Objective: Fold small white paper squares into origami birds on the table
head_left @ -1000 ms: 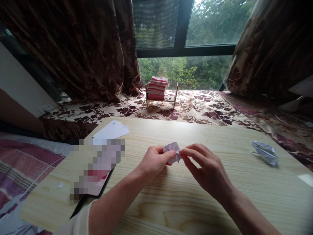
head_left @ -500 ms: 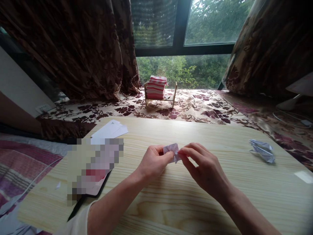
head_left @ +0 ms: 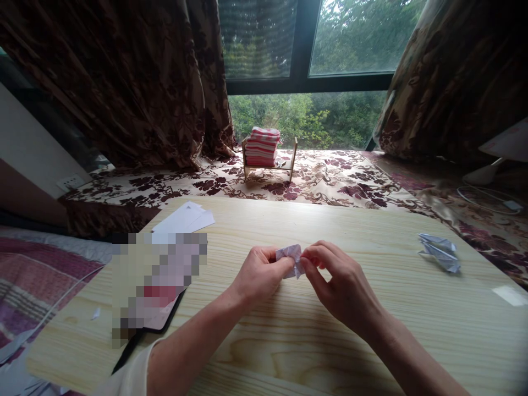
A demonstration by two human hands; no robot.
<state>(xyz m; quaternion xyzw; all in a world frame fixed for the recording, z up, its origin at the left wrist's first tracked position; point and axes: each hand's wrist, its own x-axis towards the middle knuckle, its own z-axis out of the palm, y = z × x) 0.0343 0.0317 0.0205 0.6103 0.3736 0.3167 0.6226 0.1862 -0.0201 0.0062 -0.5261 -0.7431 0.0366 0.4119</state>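
A small folded piece of pale patterned paper (head_left: 291,257) is held between both hands just above the light wooden table (head_left: 289,341), near its middle. My left hand (head_left: 259,275) pinches its left side with thumb and fingers closed. My right hand (head_left: 340,283) pinches its right edge with thumb and forefinger, the other fingers curled. A finished folded paper figure (head_left: 439,252) lies on the table at the right, apart from both hands.
White sheets of paper (head_left: 183,220) lie at the table's far left, beside a blurred-out patch over a dark flat object (head_left: 160,324). A small wooden rack with striped cloth (head_left: 264,154) stands on the flowered window seat. Curtains hang on both sides.
Both hands stay pinched on the small folded paper, which has been turned and pressed slightly between the fingers. The view has shifted a little.
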